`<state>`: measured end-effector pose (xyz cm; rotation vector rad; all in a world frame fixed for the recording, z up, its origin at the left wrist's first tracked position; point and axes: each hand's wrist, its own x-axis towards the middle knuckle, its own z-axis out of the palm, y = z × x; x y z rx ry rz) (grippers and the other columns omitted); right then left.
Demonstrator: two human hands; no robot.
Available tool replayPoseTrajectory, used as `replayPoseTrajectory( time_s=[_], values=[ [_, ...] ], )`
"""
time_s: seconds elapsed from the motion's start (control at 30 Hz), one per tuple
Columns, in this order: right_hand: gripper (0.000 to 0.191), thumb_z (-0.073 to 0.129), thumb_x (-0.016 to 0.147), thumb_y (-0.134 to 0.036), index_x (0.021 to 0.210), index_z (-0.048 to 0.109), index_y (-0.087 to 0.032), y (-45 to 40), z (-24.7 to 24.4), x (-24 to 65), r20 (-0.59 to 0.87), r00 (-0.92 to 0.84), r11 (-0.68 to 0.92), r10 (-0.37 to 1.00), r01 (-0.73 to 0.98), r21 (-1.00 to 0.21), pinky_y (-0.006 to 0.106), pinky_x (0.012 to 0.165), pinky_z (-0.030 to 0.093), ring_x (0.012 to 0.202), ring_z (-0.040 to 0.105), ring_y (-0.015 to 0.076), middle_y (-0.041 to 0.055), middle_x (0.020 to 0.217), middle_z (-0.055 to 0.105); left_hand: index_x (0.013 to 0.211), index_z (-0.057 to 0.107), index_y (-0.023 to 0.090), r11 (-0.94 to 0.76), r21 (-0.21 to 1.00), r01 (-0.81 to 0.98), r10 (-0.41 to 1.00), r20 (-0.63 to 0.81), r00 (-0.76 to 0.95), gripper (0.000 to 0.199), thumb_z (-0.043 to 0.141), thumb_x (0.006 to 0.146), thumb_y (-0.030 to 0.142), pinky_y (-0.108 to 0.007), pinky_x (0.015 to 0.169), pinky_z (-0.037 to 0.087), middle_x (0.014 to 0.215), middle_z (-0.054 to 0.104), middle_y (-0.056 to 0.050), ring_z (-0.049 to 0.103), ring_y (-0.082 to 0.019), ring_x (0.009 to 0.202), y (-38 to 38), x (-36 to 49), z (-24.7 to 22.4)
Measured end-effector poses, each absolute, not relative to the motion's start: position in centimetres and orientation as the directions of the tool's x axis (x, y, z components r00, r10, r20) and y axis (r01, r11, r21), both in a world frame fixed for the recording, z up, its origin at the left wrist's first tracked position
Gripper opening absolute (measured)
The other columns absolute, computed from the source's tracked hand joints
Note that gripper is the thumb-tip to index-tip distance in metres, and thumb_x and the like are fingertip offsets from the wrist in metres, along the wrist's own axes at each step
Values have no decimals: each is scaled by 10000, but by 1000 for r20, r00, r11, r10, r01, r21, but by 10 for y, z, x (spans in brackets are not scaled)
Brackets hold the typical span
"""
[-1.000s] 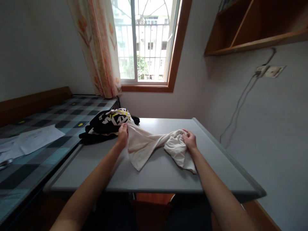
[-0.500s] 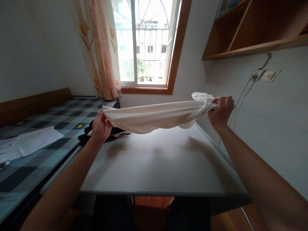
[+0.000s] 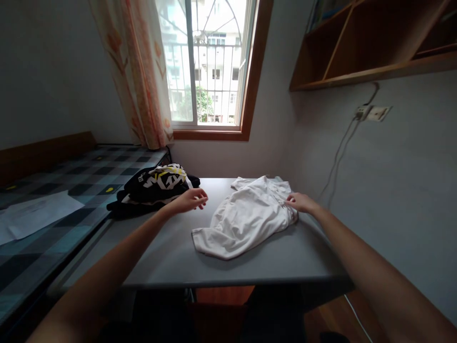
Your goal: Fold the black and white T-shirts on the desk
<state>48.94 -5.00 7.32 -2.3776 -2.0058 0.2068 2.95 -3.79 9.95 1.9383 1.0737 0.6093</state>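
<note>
A white T-shirt [image 3: 246, 214] lies crumpled on the grey-white table [image 3: 160, 264], with one sleeve-like end toward the near left. At its right edge, my right hand [image 3: 302, 202] has its fingertips closed on the cloth. My left hand [image 3: 191, 200] is over the table to the left of the shirt, apart from it, with loosely bent fingers and nothing in them. Just behind that hand sits a pile of black clothing [image 3: 157, 186] with white and yellow print.
To the left is a bed with a checked cover [image 3: 103, 166] and white paper sheets [image 3: 39, 214]. A window [image 3: 203, 71] and a flowered curtain [image 3: 137, 76] are at the back. A wooden shelf [image 3: 357, 74] hangs above a wall socket [image 3: 373, 113] with cables.
The T-shirt, stretched in the air between both hands before, now lies on the table. My left hand has let go of it and moved right; my right hand has come lower and left.
</note>
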Motion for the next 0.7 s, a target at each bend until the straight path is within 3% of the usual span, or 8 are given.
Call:
replayPoseTrajectory(
  time_s=[0.1,0.23,0.37,0.5,0.6,0.7],
  values=[
    [389,553,840,-492,998,715,-176,-45,60,473,-49,260,-264,964,961,-87,319,748,485,965,673,276,140,1053,725,941,630,131,-268,809,523,860,-44,508,290,571,835,394,-230,520,462,902,701,-106,683,-185,713,-27,81,79],
    [362,597,815,-441,1024,708,-167,-44,39,450,48,357,-351,933,930,-108,337,746,487,969,670,295,168,1050,718,1119,619,135,-319,699,639,880,-31,473,377,631,792,324,-265,686,506,998,701,-109,671,-205,833,-26,126,52],
    [320,650,770,-380,985,708,-151,-37,27,436,76,354,-307,932,885,-349,280,728,487,929,677,255,147,997,729,1250,543,199,-373,669,643,885,48,464,530,622,729,137,-215,650,480,958,682,-53,639,-160,801,-29,135,38],
    [321,674,718,-327,941,716,-100,-32,36,451,90,374,-253,923,765,-592,279,695,500,835,682,246,145,915,735,1160,606,190,-379,620,687,896,60,440,523,581,665,24,-192,578,436,860,669,-34,613,-141,720,-25,116,45],
    [244,629,715,-310,825,726,-115,-36,52,488,188,428,-224,884,742,-632,302,699,500,807,677,260,136,850,734,1010,678,182,-375,501,780,907,24,421,394,642,635,65,-202,557,417,826,676,-36,610,-154,698,-25,89,60],
    [194,621,698,-302,740,708,-135,-49,67,530,242,437,-197,866,744,-639,300,678,497,757,666,244,129,798,726,837,721,173,-432,305,849,885,-37,463,271,714,577,99,-218,561,416,768,680,-47,610,-176,691,-36,59,74]
  ],
)
